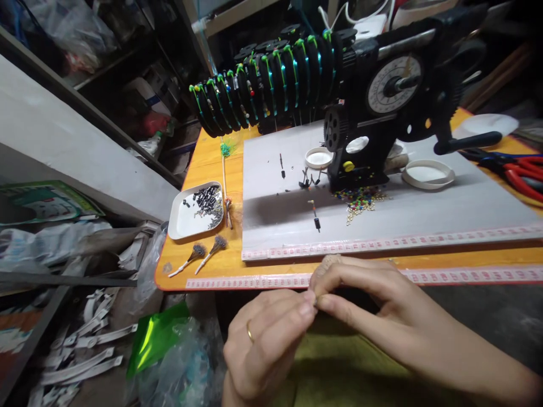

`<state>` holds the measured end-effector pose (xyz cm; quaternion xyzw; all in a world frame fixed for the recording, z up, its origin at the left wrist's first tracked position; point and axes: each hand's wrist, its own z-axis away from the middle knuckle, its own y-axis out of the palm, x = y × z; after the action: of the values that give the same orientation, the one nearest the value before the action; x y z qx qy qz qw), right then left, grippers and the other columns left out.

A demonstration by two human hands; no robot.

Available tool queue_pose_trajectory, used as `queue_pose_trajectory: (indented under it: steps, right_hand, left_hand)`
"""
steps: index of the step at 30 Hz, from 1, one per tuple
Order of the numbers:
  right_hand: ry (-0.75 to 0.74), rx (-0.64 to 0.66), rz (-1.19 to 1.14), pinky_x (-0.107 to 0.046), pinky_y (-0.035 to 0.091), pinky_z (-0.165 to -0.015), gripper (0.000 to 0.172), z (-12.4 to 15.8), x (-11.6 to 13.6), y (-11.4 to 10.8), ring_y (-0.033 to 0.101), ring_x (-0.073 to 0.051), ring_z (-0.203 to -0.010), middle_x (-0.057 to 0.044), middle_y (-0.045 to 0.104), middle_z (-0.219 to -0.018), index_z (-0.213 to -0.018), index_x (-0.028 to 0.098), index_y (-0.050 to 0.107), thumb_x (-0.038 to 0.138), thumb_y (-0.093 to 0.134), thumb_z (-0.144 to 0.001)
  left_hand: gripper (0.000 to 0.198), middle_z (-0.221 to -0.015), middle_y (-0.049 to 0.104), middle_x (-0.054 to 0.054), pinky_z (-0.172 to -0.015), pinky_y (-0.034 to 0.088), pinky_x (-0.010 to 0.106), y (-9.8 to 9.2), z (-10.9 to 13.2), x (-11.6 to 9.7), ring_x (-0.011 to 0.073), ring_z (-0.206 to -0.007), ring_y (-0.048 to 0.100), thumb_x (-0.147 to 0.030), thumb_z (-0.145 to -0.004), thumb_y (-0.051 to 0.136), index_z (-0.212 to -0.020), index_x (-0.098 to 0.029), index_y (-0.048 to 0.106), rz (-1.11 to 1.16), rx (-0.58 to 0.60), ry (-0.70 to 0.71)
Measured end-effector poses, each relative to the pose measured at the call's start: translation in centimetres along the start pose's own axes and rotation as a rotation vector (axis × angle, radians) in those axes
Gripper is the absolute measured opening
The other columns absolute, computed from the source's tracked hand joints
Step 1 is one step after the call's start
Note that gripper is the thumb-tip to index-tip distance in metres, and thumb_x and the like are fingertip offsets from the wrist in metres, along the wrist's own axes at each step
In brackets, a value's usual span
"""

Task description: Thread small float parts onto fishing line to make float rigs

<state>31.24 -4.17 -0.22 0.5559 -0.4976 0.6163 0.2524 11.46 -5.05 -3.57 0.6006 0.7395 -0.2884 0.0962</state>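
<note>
My left hand (267, 333) and my right hand (377, 299) meet fingertip to fingertip just in front of the table's near edge. Both are closed in a pinch, and whatever lies between the fingertips is too small to make out. A gold ring (250, 332) sits on a left finger. Beyond the hands lies a grey-white board (275, 226) with a printed measuring tape (339, 249) along its front. On it rest a small black cylinder on a thin stem (316, 224), a similar black piece (283, 173) and a pile of coloured beads (360, 200).
A black cranked machine (360, 135) with a dial and a row of thread-wound discs (271, 85) stands on the board. At left, a white tray (178, 223) holds black cylinders, beside two wire bundles (203, 257). Red-handled pliers (526, 169) lie at right. White rings (428, 174) sit nearby.
</note>
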Motion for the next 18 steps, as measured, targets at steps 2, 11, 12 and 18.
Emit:
queue_pose_trajectory:
  steps: [2, 11, 12, 18]
  right_hand:
    - [-0.019, -0.011, -0.051, -0.025, 0.051, -0.077, 0.011, -0.2, 0.1, -0.1, 0.066, -0.013, -0.084, 0.001, 0.07, -0.089, -0.089, 0.022, 0.067, 0.022, 0.061, -0.098]
    - [-0.336, -0.17, 0.0, -0.031, 0.055, -0.087, 0.011, -1.2, -0.8, -0.1, 0.064, -0.018, -0.098, -0.006, 0.065, -0.095, -0.091, 0.017, 0.069, 0.008, 0.061, -0.09]
    - [-0.372, -0.265, 0.134, -0.035, 0.054, -0.092, 0.013, -1.4, -1.4, -0.4, 0.062, -0.02, -0.105, -0.009, 0.065, -0.101, -0.094, 0.017, 0.069, 0.008, 0.061, -0.091]
    - [-0.309, -0.555, 0.876, -0.048, 0.052, -0.095, 0.035, -0.8, -4.6, -3.9, 0.056, -0.03, -0.111, -0.018, 0.063, -0.116, -0.129, 0.01, 0.064, 0.012, 0.063, -0.094]
  left_hand:
    - [0.05, -0.105, 0.08, 0.011, -0.073, 0.066, 0.031, -0.1, -0.4, 0.2, 0.0216, -0.09, 0.077, 0.006, -0.082, 0.072, -0.128, -0.01, 0.067, 0.016, 0.03, 0.008]
    - [0.009, -0.08, 0.07, 0.0, -0.063, 0.054, 0.027, 1.4, -0.5, -1.4, 0.0144, -0.068, 0.063, -0.023, -0.091, 0.073, -0.082, -0.023, 0.075, 0.223, -0.209, -0.36]
    - [0.01, -0.079, 0.072, 0.001, -0.059, 0.053, 0.027, 1.5, -0.4, -1.6, 0.0142, -0.065, 0.062, -0.025, -0.093, 0.07, -0.084, -0.023, 0.074, 0.293, -0.215, -0.381]
    - [0.008, -0.072, 0.075, 0.002, -0.052, 0.051, 0.026, 2.9, 0.6, -1.5, 0.0156, -0.057, 0.065, -0.025, -0.099, 0.062, -0.097, -0.023, 0.069, 0.57, -0.168, -0.464]
